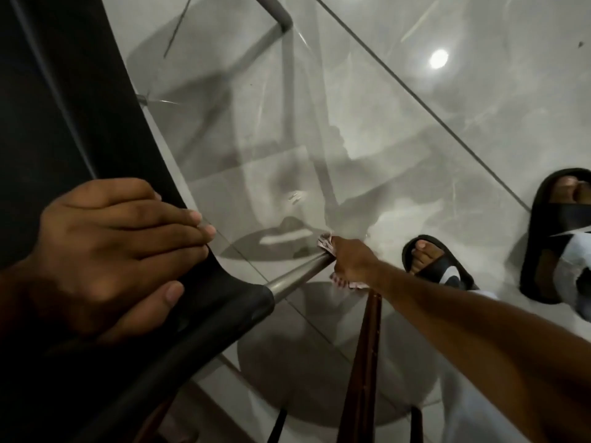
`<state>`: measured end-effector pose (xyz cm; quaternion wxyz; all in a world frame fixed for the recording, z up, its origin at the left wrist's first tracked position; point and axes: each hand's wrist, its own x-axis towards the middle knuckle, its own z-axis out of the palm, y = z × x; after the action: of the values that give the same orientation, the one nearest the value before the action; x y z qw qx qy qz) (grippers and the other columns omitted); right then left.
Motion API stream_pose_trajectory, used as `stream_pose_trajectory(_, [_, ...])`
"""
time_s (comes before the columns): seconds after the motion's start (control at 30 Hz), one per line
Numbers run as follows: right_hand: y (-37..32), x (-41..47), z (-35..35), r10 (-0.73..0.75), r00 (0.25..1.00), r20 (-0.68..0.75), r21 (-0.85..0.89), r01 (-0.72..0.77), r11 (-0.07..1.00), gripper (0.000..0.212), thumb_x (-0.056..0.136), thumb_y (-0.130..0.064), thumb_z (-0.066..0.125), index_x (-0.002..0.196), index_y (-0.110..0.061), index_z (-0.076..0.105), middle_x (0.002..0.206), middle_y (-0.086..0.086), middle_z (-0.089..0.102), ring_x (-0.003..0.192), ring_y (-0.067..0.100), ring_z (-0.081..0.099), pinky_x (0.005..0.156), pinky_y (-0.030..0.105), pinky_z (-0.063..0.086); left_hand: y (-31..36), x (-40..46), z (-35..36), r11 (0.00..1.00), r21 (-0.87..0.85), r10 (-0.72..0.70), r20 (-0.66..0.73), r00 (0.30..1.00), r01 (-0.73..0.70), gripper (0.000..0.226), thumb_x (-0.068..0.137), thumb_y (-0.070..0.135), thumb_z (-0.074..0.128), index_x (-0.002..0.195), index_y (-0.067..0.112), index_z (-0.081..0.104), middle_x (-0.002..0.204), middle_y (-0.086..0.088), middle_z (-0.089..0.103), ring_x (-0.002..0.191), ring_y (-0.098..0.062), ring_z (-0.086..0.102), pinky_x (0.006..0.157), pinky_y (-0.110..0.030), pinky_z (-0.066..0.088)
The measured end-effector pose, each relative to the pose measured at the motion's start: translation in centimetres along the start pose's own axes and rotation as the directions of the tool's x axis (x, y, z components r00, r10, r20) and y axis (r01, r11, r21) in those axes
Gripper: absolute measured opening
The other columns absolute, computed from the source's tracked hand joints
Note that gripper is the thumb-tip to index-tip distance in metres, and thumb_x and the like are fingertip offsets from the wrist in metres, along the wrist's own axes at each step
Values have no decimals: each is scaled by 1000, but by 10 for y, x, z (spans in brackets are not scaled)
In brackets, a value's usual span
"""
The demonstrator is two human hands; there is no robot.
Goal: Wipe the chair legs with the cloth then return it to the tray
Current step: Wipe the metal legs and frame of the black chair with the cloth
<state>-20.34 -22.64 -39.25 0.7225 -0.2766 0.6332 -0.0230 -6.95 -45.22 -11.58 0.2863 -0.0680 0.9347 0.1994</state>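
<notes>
Your left hand [105, 251] lies flat on the black chair seat [57, 123] at the left of the view, fingers stretched together over the seat's curved edge and the thumb spread along the lower rim; that grip is open, pressing on the seat and closed round nothing. Just right of the thumb, a metal chair leg [297, 278] leaves the black socket at the seat's corner and slants away toward the floor. Farther along it your right hand [348, 263] is closed round that leg with the cloth [326, 244] bunched inside the grip. Pale pinkish folds of the cloth stick out above the knuckles and again below the hand, so the cloth sits between your palm and the metal, low on the leg and near the tiles. A second chair leg [275, 8] shows at the top of the view, blurred. Under your right forearm a dark brown wooden post [364, 362] stands upright. The glossy grey tiled floor [447, 123] fills the middle and right, with a bright lamp reflection on it. At the far right your two feet wear black slides [441, 266], close to the gripped leg.
</notes>
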Motion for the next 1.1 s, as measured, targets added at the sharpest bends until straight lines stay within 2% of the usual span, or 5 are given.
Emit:
stream_pose_trajectory(0.13, [-38, -65, -8, -131, 991, -2, 192, 129, 973, 45, 86, -6, 71, 127, -20, 56, 78, 2, 71, 61, 15, 75, 44, 14, 52, 2, 13, -20, 980, 141, 146, -47, 988, -138, 50, 95, 33, 35, 98, 8, 79, 115, -10, 75, 113, -29, 67, 92, -46, 47])
stream_pose_trajectory(0.37, [-57, -148, 55, -454, 745, -489, -26, 509, 861, 61, 92, -21, 61, 147, -19, 36, 131, 8, 63, 105, 15, 68, 86, 17, 55, 12, 24, -31, 956, 190, 243, -83, 966, -224, 48, 94, 28, 38, 89, 5, 80, 101, -14, 79, 95, -31, 76, 81, -48, 57])
stream_pose_trajectory(0.57, [-8, -53, 67, -1, 945, -327, 427, 149, 892, 37, 106, -39, 31, 141, -34, 38, 124, 0, 63, 103, 14, 65, 80, 19, 51, -20, -7, 12, 986, 107, 135, -85, 987, -126, 44, 92, 34, 43, 125, 16, 64, 144, 0, 56, 137, -19, 49, 108, -46, 38])
stream_pose_trajectory(0.73, [24, 21, 10, -88, 996, -29, -145, 83, 986, 44, 95, -8, 51, 137, -22, 47, 128, 17, 60, 110, 33, 63, 90, 38, 53, -39, -29, 38, 995, 27, 98, -19, 995, -97, 60, 91, 36, 42, 149, 29, 35, 160, 9, 38, 145, -21, 38, 115, -53, 31])
stream_pose_trajectory(1.1, [-41, -129, 8, -262, 947, -187, 341, 313, 887, 36, 91, -5, 61, 124, -20, 64, 94, -15, 64, 81, -12, 62, 80, 1, 48, 8, 19, -26, 953, 208, 254, -145, 956, -221, 31, 81, 26, 53, 87, 9, 79, 98, -8, 81, 92, -25, 76, 83, -39, 54])
